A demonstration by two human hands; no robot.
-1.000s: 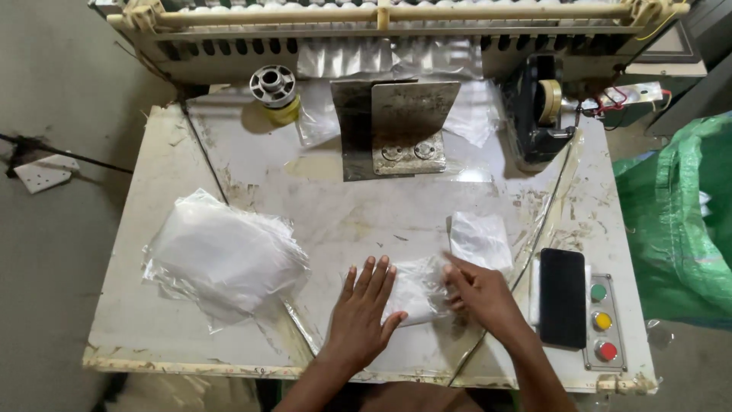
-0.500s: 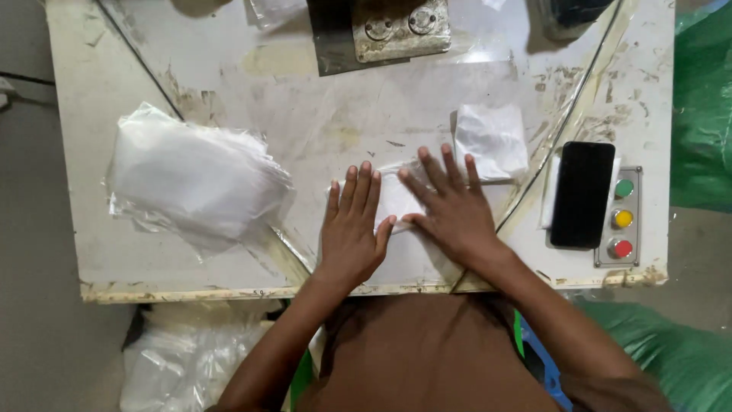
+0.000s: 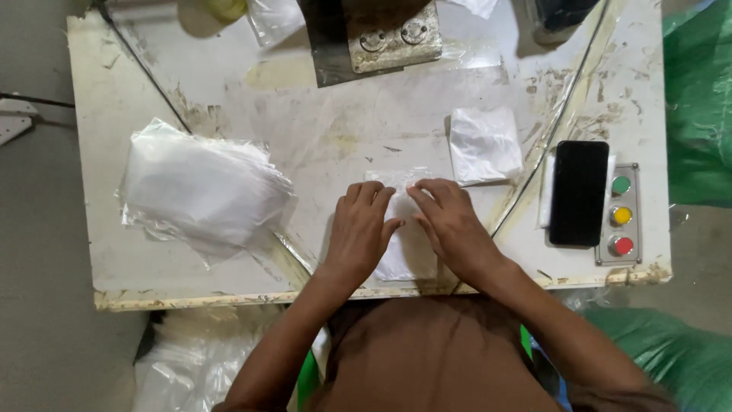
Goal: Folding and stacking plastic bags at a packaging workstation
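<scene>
Scuffed, stained white worktable (image 3: 122, 99) under the head camera, grey floor off to the left, green sacking (image 3: 698, 99) bunched along the right edge. Big loose stack of clear plastic bags (image 3: 200, 191) on the left part of the table, well apart from the hands. Grey metal plate with two round fittings (image 3: 385, 37) at the far edge, near the middle. Black phone (image 3: 579, 192) lying flat on the right, just beside a small panel with green, yellow and red buttons (image 3: 621, 216). Smaller folded white bag (image 3: 483, 143) right of centre, a bit farther out than the hands.

Both hands down flat at the near-middle of the table, on a small clear bag (image 3: 404, 252) lying close to the near edge. Left hand (image 3: 358, 233) palm down, fingers spread out loosely, covering the bag's left side. Right hand (image 3: 455, 229) also palm down, fingers stretched toward the far-left, fingertips (image 3: 418, 191) on the bag's far edge, almost touching the left hand's fingers. No pinching or gripping, just pressing flat. Bag's near end poking out between the two wrists. More crumpled clear plastic (image 3: 183, 358) down low on the floor at the near left.
</scene>
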